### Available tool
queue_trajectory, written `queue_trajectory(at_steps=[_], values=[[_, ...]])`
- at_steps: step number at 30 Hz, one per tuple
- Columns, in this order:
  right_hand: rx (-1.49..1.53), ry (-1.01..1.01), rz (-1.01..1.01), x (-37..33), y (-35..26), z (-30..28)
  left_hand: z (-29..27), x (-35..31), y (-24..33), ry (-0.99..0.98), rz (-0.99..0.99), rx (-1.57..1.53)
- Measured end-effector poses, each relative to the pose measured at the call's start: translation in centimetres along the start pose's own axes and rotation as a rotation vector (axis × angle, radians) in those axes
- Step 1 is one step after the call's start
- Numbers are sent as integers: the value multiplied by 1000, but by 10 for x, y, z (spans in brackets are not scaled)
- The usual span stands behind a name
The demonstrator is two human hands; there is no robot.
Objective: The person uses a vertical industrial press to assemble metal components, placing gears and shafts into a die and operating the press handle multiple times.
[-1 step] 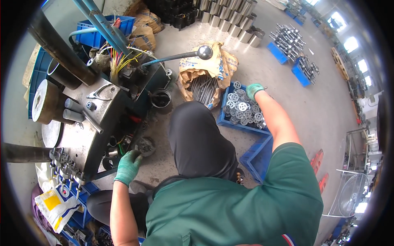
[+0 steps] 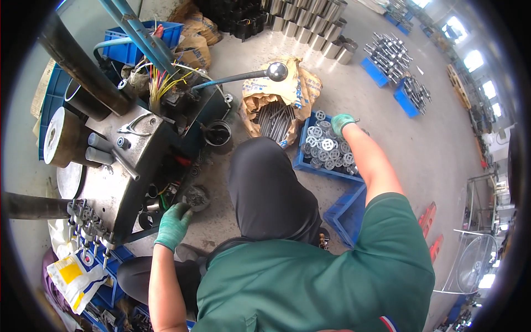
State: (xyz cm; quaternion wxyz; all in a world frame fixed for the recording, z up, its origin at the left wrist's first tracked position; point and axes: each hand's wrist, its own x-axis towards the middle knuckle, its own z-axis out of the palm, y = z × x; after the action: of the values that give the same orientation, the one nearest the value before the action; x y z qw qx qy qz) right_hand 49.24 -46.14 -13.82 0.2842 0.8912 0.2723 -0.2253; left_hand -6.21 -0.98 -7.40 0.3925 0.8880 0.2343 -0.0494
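My right hand (image 2: 343,124), in a green glove, is closed over the far right part of a blue crate (image 2: 326,173). The thin end of a metal rod (image 2: 357,120) sticks out beside its fingers; the rest is hidden. Round metal discs with cut-outs (image 2: 327,144) fill the crate in a loose heap. My left hand (image 2: 173,226), also gloved in green, hangs beside the steel bench with its fingers drawn together. Whatever it may hold is hidden. Just beyond its fingertips stands a round tin (image 2: 206,203) of small grey parts.
A press with a ball-ended lever (image 2: 276,71) and steel bench (image 2: 102,185) stands at left. A torn paper sack (image 2: 310,88) holds metal rods (image 2: 275,123). Another blue crate (image 2: 345,213) lies by my knee (image 2: 265,182). Steel cylinders (image 2: 332,50) stand at the back.
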Motion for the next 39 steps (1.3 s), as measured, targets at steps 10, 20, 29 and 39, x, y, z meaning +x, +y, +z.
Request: queue_trajectory(at_steps=[10,20,29,39], values=[[309,-19,294,-10,-11,-9,6,2,-12,-43,-34,50],[372,74,453,-19,-23,0,5,3,-11,-94,-62,130],[581,-8,491,-44,-22,-6,0,-3,-7,-80,-47,178],[887,302,514,-67,-35,70,-1,-4,2,-83,-9,194]])
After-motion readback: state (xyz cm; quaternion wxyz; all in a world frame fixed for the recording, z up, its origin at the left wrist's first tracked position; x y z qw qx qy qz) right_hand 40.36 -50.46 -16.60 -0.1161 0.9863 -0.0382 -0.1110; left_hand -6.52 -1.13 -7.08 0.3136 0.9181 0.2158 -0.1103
